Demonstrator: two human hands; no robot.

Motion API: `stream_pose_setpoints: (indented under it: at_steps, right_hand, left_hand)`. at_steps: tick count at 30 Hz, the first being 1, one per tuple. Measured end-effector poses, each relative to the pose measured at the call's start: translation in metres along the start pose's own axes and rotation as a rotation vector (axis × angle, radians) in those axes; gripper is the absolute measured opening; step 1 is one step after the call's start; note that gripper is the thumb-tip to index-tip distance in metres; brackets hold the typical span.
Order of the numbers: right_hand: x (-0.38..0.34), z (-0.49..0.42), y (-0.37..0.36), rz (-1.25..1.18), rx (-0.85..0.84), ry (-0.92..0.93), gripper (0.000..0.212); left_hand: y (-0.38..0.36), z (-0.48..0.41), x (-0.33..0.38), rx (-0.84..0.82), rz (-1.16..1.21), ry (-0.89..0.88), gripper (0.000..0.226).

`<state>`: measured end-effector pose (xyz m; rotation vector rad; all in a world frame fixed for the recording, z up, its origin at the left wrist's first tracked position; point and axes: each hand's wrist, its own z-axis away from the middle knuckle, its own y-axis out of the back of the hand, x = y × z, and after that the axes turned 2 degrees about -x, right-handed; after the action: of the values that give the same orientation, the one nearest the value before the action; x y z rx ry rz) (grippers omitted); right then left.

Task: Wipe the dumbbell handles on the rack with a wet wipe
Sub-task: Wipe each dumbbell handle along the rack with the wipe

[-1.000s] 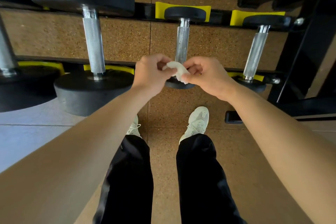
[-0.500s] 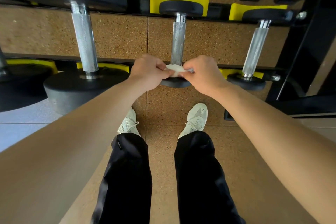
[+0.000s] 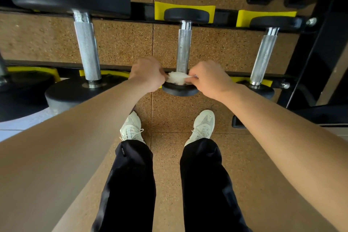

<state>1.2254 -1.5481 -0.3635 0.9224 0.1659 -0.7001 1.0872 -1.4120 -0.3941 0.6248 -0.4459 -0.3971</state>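
White wet wipe (image 3: 177,78) between left hand (image 3: 147,75) and right hand (image 3: 210,79), each grip pinching it, at middle handle (image 3: 183,49) base

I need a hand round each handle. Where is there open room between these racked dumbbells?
Open gaps flank the middle knurled steel handle: one toward the big left dumbbell's handle, one toward the right dumbbell's handle. Crowded at its near end: left hand and right hand pinch the crumpled white wipe.

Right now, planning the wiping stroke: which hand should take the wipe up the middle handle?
Probably the right hand. Both pinch the wipe at the near end of the middle handle, but the right sits closer to it than the left hand.
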Motion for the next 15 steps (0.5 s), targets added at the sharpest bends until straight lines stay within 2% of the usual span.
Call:
stream_pose_setpoints:
  at_steps: [3,8,13,15]
  right_hand:
    - [0.023,0.004,0.0,-0.011,0.003,-0.077,0.027]
    - [0.002,-0.006,0.008,-0.034,0.107,0.023,0.027]
    - [0.021,-0.014,0.017,-0.014,0.162,-0.144,0.027]
    - [0.018,-0.017,0.021,-0.011,0.178,-0.128,0.027]
  left_hand:
    - [0.001,0.007,0.012,-0.016,0.052,-0.153,0.018]
    - [0.003,-0.002,-0.006,0.213,0.029,0.021,0.026]
    - [0.007,0.005,0.008,0.295,0.1,-0.203,0.019]
    - [0.012,0.003,0.013,0.343,0.129,-0.113,0.019]
